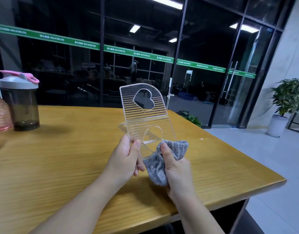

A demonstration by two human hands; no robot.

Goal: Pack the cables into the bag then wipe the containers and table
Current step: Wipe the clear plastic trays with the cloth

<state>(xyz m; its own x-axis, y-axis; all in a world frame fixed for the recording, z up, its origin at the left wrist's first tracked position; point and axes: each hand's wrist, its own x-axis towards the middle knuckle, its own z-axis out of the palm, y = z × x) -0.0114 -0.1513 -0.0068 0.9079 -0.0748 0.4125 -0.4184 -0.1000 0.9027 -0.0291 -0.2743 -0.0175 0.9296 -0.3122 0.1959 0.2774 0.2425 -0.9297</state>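
Clear ribbed plastic container with heart-shaped cutouts (143, 114) held up above yellow wooden tabletop (60, 157), pinched at its lower left edge by left hand (126, 157). Grey knitted cloth (160, 164) bunched in right hand (175, 168), pressed against container's lower edge. Dark shaker bottle with pink-and-grey lid (20, 102) standing far left.

Bright overhead light falls on my table (60, 157); ceiling lamps glare in the dark glass wall (145, 39), and edges bow outward.
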